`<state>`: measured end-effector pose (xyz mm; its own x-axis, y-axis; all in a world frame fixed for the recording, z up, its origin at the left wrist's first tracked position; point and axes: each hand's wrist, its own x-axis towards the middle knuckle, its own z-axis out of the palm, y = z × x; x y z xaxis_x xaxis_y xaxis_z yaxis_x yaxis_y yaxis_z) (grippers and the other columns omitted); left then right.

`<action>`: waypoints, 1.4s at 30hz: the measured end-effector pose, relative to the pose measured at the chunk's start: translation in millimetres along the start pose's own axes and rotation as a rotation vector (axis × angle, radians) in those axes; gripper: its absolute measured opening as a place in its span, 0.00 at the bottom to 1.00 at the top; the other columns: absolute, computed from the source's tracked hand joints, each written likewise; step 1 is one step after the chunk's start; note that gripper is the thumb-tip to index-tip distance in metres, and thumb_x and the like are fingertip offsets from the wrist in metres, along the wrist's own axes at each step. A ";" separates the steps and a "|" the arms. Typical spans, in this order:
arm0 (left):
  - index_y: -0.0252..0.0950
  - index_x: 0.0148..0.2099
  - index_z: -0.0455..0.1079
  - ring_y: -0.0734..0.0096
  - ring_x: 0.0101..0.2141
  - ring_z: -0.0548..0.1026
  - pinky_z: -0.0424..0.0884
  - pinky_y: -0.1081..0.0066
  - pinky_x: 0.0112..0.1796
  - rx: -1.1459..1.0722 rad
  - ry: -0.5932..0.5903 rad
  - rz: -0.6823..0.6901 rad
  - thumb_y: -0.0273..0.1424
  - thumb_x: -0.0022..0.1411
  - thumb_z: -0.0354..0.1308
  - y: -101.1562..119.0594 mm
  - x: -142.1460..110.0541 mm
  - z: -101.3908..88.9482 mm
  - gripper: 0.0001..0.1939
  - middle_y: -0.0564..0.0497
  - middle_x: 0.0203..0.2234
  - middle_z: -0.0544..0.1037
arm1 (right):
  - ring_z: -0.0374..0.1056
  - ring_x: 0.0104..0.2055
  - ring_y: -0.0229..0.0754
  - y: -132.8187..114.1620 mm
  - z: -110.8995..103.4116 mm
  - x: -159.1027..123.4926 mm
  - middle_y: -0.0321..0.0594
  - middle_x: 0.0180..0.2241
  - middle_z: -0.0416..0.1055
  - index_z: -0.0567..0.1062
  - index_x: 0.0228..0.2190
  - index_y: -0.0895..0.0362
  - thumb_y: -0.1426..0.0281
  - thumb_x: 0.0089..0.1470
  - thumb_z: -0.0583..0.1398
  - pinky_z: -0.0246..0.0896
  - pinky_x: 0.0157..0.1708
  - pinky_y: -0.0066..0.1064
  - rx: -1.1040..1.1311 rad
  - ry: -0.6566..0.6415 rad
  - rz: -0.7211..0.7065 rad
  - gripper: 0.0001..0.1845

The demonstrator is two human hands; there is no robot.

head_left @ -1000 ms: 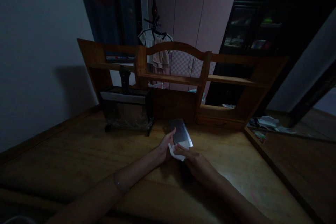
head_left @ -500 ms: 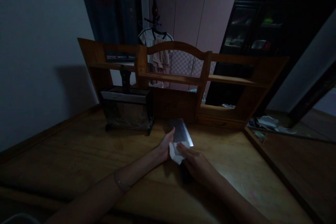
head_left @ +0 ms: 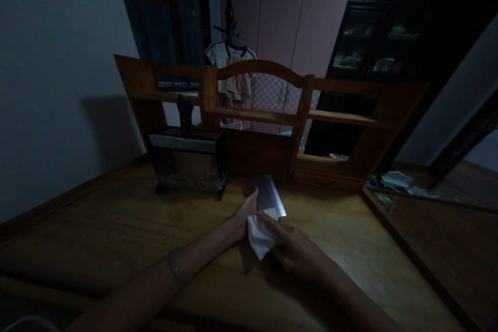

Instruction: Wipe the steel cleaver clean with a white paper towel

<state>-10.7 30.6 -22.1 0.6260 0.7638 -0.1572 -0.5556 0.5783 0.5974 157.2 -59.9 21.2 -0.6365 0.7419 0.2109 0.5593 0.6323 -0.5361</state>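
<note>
My left hand (head_left: 244, 217) grips the metal blade (head_left: 268, 194) by its edge over the wooden tabletop (head_left: 182, 218); my right (head_left: 293, 248), fingers closed, pinches white cloth (head_left: 262, 239), now hanging lower.

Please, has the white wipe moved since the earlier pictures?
Yes. The lower part of the white wipe now reaches farther toward the person, away from the wooden shelf.

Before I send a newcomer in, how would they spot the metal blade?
Find the wooden shelf unit. Below its middle, by the left hand, is the metal blade: flat, rectangular and shiny, unlike the limp white cloth or tissue against it.
</note>
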 end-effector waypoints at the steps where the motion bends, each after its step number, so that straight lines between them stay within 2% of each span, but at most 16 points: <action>1: 0.29 0.45 0.69 0.55 0.30 0.79 0.71 0.58 0.39 -0.002 -0.004 -0.035 0.57 0.62 0.42 0.7 -0.2 -0.1 0.34 0.40 0.29 0.79 | 0.68 0.50 0.48 0.2 1.2 -0.3 0.47 0.55 0.66 0.47 0.65 0.48 0.78 0.49 0.57 0.63 0.49 0.38 0.009 0.009 0.010 0.45; 4: 0.29 0.46 0.68 0.52 0.32 0.79 0.70 0.55 0.41 -0.007 -0.005 -0.057 0.57 0.61 0.42 1.9 -0.3 -0.6 0.35 0.40 0.31 0.79 | 0.68 0.49 0.49 3.2 8.9 1.0 0.47 0.53 0.68 0.45 0.65 0.50 0.78 0.47 0.58 0.63 0.48 0.39 0.055 0.057 0.028 0.48; 8: 0.31 0.47 0.69 0.55 0.32 0.79 0.70 0.57 0.42 -0.001 -0.001 0.021 0.55 0.63 0.43 0.6 0.0 -1.5 0.32 0.41 0.31 0.79 | 0.60 0.60 0.48 8.5 19.8 7.6 0.44 0.61 0.60 0.53 0.63 0.50 0.82 0.47 0.54 0.58 0.57 0.43 0.107 0.128 -0.008 0.42; 12: 0.31 0.45 0.70 0.58 0.32 0.78 0.69 0.62 0.43 -0.005 0.021 0.072 0.54 0.63 0.45 -1.3 2.2 -4.2 0.30 0.43 0.30 0.78 | 0.52 0.65 0.44 12.2 19.1 12.2 0.39 0.63 0.55 0.63 0.59 0.51 0.85 0.50 0.48 0.49 0.63 0.42 0.068 0.076 -0.063 0.36; 16: 0.32 0.44 0.70 0.59 0.32 0.78 0.68 0.61 0.43 -0.027 -0.009 0.065 0.55 0.62 0.45 -1.3 6.8 -9.4 0.30 0.44 0.31 0.78 | 0.50 0.65 0.43 8.6 8.3 9.6 0.38 0.63 0.55 0.63 0.59 0.51 0.86 0.47 0.49 0.48 0.63 0.42 0.045 -0.003 -0.089 0.39; 19: 0.32 0.43 0.70 0.59 0.31 0.77 0.69 0.61 0.43 -0.041 0.007 0.064 0.54 0.63 0.45 -0.3 9.1 -11.3 0.29 0.44 0.30 0.78 | 0.52 0.64 0.42 2.2 -1.5 6.5 0.37 0.61 0.60 0.65 0.58 0.50 0.84 0.51 0.49 0.49 0.63 0.42 0.129 -0.035 -0.090 0.35; 22: 0.33 0.45 0.69 0.59 0.32 0.77 0.69 0.61 0.42 -0.038 0.011 0.065 0.54 0.63 0.43 0.8 7.2 -8.8 0.29 0.43 0.32 0.78 | 0.61 0.60 0.44 -1.6 -10.2 5.0 0.36 0.58 0.66 0.67 0.56 0.48 0.79 0.56 0.50 0.54 0.60 0.42 0.218 -0.060 -0.078 0.28; 25: 0.32 0.47 0.69 0.55 0.34 0.77 0.69 0.58 0.41 -0.007 -0.022 0.011 0.56 0.62 0.41 1.0 2.9 -3.5 0.33 0.40 0.35 0.78 | 0.70 0.48 0.44 -0.4 -17.5 4.9 0.37 0.49 0.73 0.71 0.52 0.49 0.71 0.61 0.51 0.62 0.52 0.39 0.314 -0.113 -0.040 0.20; 29: 0.31 0.49 0.68 0.52 0.40 0.76 0.67 0.55 0.45 -0.053 -0.029 0.092 0.53 0.64 0.43 -1.3 1.1 0.6 0.31 0.39 0.40 0.77 | 0.71 0.37 0.43 6.2 -25.0 4.3 0.37 0.37 0.77 0.78 0.42 0.56 0.60 0.61 0.53 0.65 0.41 0.32 0.443 -0.194 0.076 0.18; 31: 0.30 0.50 0.67 0.52 0.43 0.75 0.66 0.53 0.48 -0.087 -0.042 0.135 0.51 0.65 0.44 -2.7 2.0 -0.2 0.29 0.39 0.42 0.76 | 0.70 0.36 0.42 10.4 -28.2 3.3 0.37 0.34 0.76 0.78 0.38 0.58 0.58 0.59 0.55 0.64 0.39 0.32 0.499 -0.224 0.136 0.19; 35: 0.31 0.52 0.67 0.49 0.45 0.74 0.65 0.49 0.49 -0.090 -0.076 0.136 0.51 0.64 0.48 -3.8 2.4 -3.5 0.28 0.38 0.45 0.75 | 0.69 0.35 0.43 17.8 -36.1 -0.7 0.37 0.31 0.75 0.80 0.33 0.58 0.58 0.54 0.59 0.62 0.39 0.32 0.590 -0.275 0.225 0.17; 39: 0.31 0.51 0.68 0.50 0.44 0.74 0.66 0.50 0.48 -0.086 -0.034 0.130 0.50 0.63 0.48 -2.8 0.9 -1.1 0.28 0.38 0.44 0.76 | 0.68 0.33 0.43 23.4 -42.7 -5.1 0.37 0.28 0.75 0.81 0.28 0.57 0.60 0.49 0.63 0.61 0.37 0.32 0.631 -0.246 0.318 0.13; 41: 0.30 0.50 0.68 0.53 0.44 0.75 0.66 0.55 0.49 -0.103 -0.003 0.144 0.48 0.65 0.48 -2.3 0.7 1.6 0.26 0.38 0.43 0.76 | 0.69 0.32 0.44 27.7 -42.3 -5.1 0.38 0.28 0.75 0.80 0.29 0.58 0.59 0.49 0.63 0.62 0.36 0.32 0.681 -0.133 0.382 0.15; 42: 0.30 0.50 0.69 0.55 0.43 0.75 0.67 0.57 0.49 -0.111 0.012 0.143 0.48 0.65 0.48 -2.1 0.7 2.7 0.26 0.39 0.42 0.77 | 0.69 0.33 0.44 30.2 -41.1 -4.2 0.40 0.30 0.76 0.80 0.32 0.59 0.57 0.50 0.62 0.63 0.36 0.33 0.721 -0.019 0.413 0.18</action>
<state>-7.6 29.1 -21.3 0.5301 0.8435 -0.0869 -0.6956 0.4912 0.5243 198.6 -34.7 37.6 -0.4669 0.8751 -0.1277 0.2765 0.0073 -0.9610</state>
